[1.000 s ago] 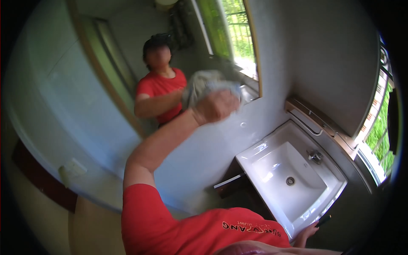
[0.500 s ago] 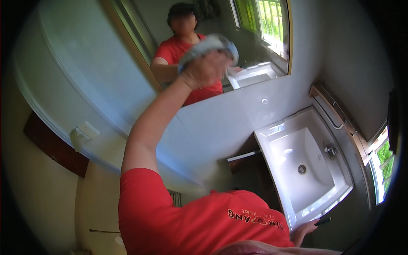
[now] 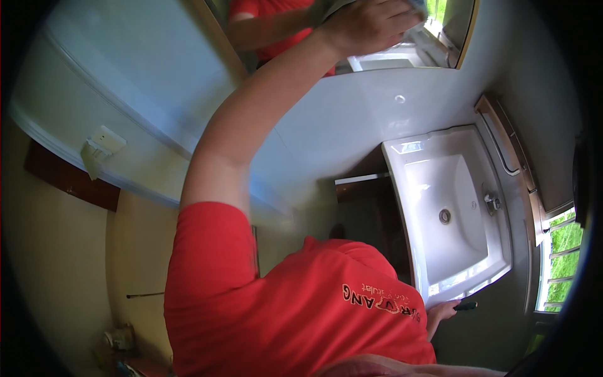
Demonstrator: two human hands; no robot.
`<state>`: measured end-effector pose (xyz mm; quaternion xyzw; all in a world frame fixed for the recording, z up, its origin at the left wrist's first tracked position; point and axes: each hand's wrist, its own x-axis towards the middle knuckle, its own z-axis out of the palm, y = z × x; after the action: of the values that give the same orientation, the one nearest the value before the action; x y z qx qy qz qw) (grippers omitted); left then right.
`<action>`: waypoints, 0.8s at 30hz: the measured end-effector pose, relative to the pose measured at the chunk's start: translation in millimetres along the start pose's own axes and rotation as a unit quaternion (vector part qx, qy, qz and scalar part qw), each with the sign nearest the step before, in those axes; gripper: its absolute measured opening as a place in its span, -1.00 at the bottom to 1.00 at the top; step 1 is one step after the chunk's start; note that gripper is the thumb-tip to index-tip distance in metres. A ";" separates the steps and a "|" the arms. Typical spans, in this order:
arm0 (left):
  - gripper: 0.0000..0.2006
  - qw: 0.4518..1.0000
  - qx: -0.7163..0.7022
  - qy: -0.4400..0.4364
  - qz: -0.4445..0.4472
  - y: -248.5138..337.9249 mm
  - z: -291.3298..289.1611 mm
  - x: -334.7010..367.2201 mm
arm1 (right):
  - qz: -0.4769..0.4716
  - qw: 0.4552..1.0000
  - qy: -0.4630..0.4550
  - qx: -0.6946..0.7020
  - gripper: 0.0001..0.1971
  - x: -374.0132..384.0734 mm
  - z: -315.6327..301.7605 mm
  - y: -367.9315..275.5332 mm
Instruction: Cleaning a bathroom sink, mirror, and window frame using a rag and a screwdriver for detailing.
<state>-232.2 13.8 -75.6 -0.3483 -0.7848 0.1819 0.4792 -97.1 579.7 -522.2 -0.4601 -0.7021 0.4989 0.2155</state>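
My left hand (image 3: pixel 375 26) is raised at the mirror (image 3: pixel 447 53), its fingers over a pale cloth (image 3: pixel 338 6). Much of the cloth is hidden behind the hand or cut off by the picture's upper edge. Low on the right, my right hand (image 3: pixel 445 309) is closed around the dark handle (image 3: pixel 466 306) of something whose other end is hidden. That hand is beside the near corner of the white washbasin (image 3: pixel 411 188). In the mirror, a red shirt, an arm and part of the basin are reflected.
A chrome tap (image 3: pixel 492 202) stands on the basin's right side. Beyond it, a wooden shelf with a rail (image 3: pixel 506 141) runs along the wall towards a barred window (image 3: pixel 561 264). A drawer or cabinet edge (image 3: pixel 362 179) juts out left of the basin. A wall socket (image 3: pixel 109 139) is at left.
My left hand has moved right and upward across the mirror with the cloth. The whole view has shifted, so less of the mirror shows. My right hand stays by the basin, holding the dark handle.
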 end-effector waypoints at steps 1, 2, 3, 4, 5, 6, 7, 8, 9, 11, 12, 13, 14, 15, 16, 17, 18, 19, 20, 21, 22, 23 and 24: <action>-0.61 1.000 -0.021 -0.013 -0.007 -4.7 20.4 7.8 | -0.003 1.000 -0.001 0.019 -0.48 3.2 0.5 -0.6; -0.61 0.999 -0.024 -0.016 -0.014 -2.4 40.2 10.9 | -0.004 0.999 -0.002 0.040 -0.49 4.8 2.3 -1.0; -0.68 0.998 -0.051 -0.002 -0.034 0.1 59.9 14.8 | -0.006 0.999 0.000 0.034 -0.49 2.0 5.1 -2.3; -0.76 0.995 -0.077 0.012 -0.054 4.9 66.4 16.1 | -0.007 0.998 0.005 0.065 -0.49 -1.2 6.3 -4.3; -0.76 0.995 -0.081 0.012 -0.059 10.7 70.1 11.0 | -0.007 0.995 0.010 0.096 -0.50 -2.5 6.4 -3.7; -0.72 0.998 -0.037 -0.041 -0.032 20.4 72.1 4.5 | -0.009 0.995 0.004 0.104 -0.49 0.4 7.1 0.0; -0.67 0.996 0.006 -0.094 -0.006 29.9 73.6 -4.3 | -0.012 0.995 0.005 0.098 -0.49 4.4 6.9 1.7; -0.70 0.991 -0.034 -0.127 -0.002 36.2 77.9 -17.7 | -0.005 0.998 -0.001 0.065 -0.49 6.6 4.7 3.8; -0.70 0.991 -0.042 -0.126 -0.005 43.0 80.4 -33.1 | 0.002 0.999 -0.009 0.032 -0.48 7.6 2.7 4.1; -0.70 0.992 -0.033 -0.124 0.018 55.5 76.2 -58.5 | -0.005 0.999 -0.005 0.032 -0.47 5.9 0.8 4.6; -0.70 0.992 -0.036 -0.124 0.016 59.2 70.6 -70.2 | -0.005 0.999 -0.012 0.038 -0.47 10.7 1.6 10.9; -0.70 0.991 -0.027 -0.131 0.010 64.5 63.7 -80.6 | -0.003 0.999 -0.016 0.042 -0.47 14.0 -0.5 15.1; -0.69 0.990 -0.014 -0.140 0.003 68.7 55.4 -92.3 | -0.004 0.999 -0.017 0.038 -0.47 7.9 -0.9 8.2; -0.69 0.990 -0.016 -0.142 -0.001 72.8 48.7 -105.8 | -0.007 1.000 -0.004 0.029 -0.47 -1.4 -0.4 -0.6; -0.70 0.991 0.003 -0.132 -0.011 76.3 40.6 -120.2 | -0.009 1.000 0.008 0.020 -0.47 -6.8 -0.7 -7.8; -0.72 0.992 0.021 -0.122 -0.021 78.6 32.8 -136.2 | -0.012 1.000 0.006 0.016 -0.47 -1.7 -1.7 -4.4; -0.72 0.992 0.020 -0.125 -0.026 80.5 24.3 -154.2 | -0.009 1.000 0.006 0.000 -0.47 7.5 -4.1 3.2; -0.70 0.989 -0.005 -0.142 -0.052 82.6 15.8 -171.4 | -0.004 1.000 0.006 -0.016 -0.46 13.0 -6.2 8.5; -0.69 0.983 -0.028 -0.160 -0.081 83.6 3.6 -185.7 | -0.006 1.000 0.002 -0.021 -0.46 11.4 -5.6 4.3; -0.69 0.982 -0.030 -0.165 -0.086 86.5 -10.7 -198.4 | -0.009 1.000 -0.001 -0.018 -0.45 7.6 -6.5 -1.0; -0.70 0.973 -0.026 -0.195 -0.121 91.0 -26.1 -209.1 | -0.012 1.000 -0.002 -0.016 -0.45 3.1 -8.1 -5.8; -0.70 0.962 -0.024 -0.223 -0.153 93.8 -39.4 -218.5 | -0.012 1.000 -0.001 -0.023 -0.45 0.1 -8.8 -8.5; -0.70 0.958 -0.019 -0.234 -0.164 95.6 -50.4 -227.8 | -0.002 1.000 0.002 -0.030 -0.45 -2.7 -9.9 -11.1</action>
<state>-84.3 -86.8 -253.4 -0.1715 -0.9249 0.1622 0.2982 -93.0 581.5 -507.7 -0.4664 -0.7173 0.4758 0.2040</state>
